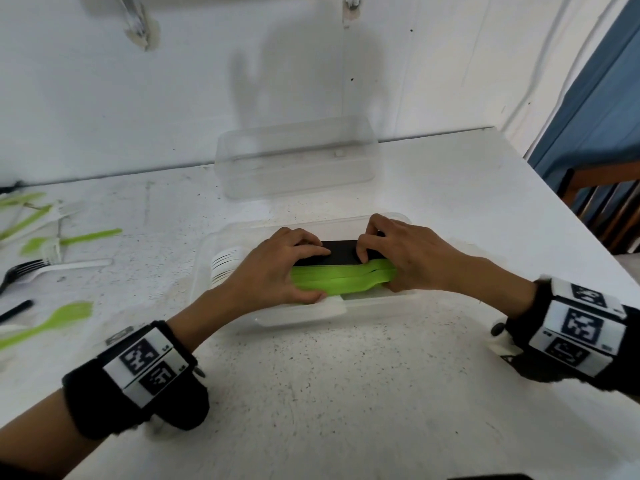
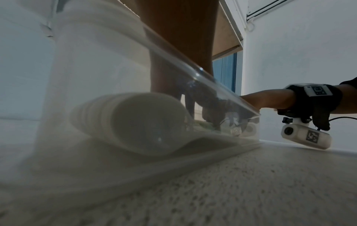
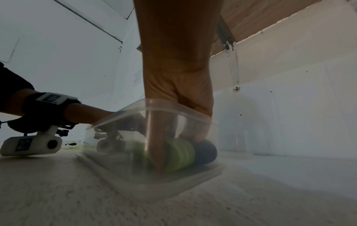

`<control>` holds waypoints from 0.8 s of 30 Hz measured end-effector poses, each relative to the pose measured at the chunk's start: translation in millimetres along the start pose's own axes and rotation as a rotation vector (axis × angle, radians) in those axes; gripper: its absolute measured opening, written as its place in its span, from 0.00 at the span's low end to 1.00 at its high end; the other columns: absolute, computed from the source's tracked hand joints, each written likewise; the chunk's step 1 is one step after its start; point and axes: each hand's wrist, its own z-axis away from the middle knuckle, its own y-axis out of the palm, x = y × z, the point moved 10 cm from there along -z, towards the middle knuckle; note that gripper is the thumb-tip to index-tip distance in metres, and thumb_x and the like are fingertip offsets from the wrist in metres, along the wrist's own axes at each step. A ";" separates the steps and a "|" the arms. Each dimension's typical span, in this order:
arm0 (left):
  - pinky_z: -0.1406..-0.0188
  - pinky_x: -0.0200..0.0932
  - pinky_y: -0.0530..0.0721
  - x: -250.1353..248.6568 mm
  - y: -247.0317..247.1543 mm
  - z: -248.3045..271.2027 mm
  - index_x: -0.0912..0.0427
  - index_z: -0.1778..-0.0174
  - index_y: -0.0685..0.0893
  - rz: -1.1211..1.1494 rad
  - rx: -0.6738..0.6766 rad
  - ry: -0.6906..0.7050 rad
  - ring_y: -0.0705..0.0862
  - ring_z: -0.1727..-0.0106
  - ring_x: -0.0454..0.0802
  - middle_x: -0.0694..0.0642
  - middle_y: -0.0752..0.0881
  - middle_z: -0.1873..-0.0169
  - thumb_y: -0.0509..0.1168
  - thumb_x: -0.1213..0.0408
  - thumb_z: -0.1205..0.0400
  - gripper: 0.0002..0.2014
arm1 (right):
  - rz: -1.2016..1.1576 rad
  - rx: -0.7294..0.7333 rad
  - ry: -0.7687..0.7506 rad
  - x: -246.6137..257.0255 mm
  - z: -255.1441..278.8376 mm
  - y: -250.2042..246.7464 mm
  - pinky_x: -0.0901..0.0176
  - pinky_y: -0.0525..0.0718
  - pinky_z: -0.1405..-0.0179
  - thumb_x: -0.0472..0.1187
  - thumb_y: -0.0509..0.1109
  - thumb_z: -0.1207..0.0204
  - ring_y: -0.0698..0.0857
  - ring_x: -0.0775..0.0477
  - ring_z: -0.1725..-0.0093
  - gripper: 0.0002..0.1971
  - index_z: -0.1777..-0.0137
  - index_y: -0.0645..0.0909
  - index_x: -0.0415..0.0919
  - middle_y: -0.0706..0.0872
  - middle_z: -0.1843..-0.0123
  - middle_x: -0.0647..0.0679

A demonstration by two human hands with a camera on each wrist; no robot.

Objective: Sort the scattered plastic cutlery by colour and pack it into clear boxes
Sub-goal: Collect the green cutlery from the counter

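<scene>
White speckled table bears two clear boxes; scattered cutlery left.

Seen low from the table, the right hand reaches down into the near clear box, its fingers curled onto a stack of green spoons. Just right of these lies a stack of black ones (blurred through the wall). At left, the left hand enters the same box, fingers hidden.
</scene>
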 end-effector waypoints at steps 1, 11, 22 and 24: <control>0.49 0.23 0.67 -1.1 -1.0 0.1 0.49 0.35 0.82 -0.010 -0.003 0.010 0.75 0.40 0.43 0.45 0.80 0.39 0.60 0.34 0.36 0.36 | -0.001 0.003 0.003 -0.3 0.0 0.5 0.67 0.63 0.75 0.41 0.75 0.36 0.73 0.51 0.53 0.21 0.43 0.75 0.49 0.70 0.43 0.52; 0.53 0.36 0.77 1.7 -2.4 0.4 0.42 0.41 0.85 0.010 -0.057 -0.035 0.74 0.43 0.36 0.38 0.81 0.41 0.67 0.44 0.31 0.22 | -0.009 0.087 0.008 0.2 -1.8 2.4 0.67 0.64 0.71 0.46 0.76 0.34 0.69 0.53 0.53 0.23 0.40 0.73 0.49 0.66 0.43 0.53; 0.55 0.28 0.72 3.6 -1.6 -1.5 0.40 0.46 0.85 0.076 -0.069 -0.051 0.71 0.46 0.32 0.33 0.78 0.46 0.62 0.34 0.38 0.27 | -0.085 -0.009 0.063 -1.7 -0.2 -4.5 0.69 0.62 0.73 0.48 0.77 0.35 0.71 0.53 0.57 0.20 0.44 0.77 0.50 0.66 0.48 0.56; 0.54 0.27 0.71 3.5 -0.9 -2.9 0.42 0.47 0.85 0.083 -0.072 -0.047 0.72 0.45 0.35 0.35 0.79 0.46 0.63 0.32 0.39 0.29 | -0.075 -0.045 0.054 0.3 1.7 -5.3 0.70 0.61 0.74 0.48 0.77 0.34 0.71 0.53 0.59 0.19 0.44 0.78 0.49 0.66 0.49 0.57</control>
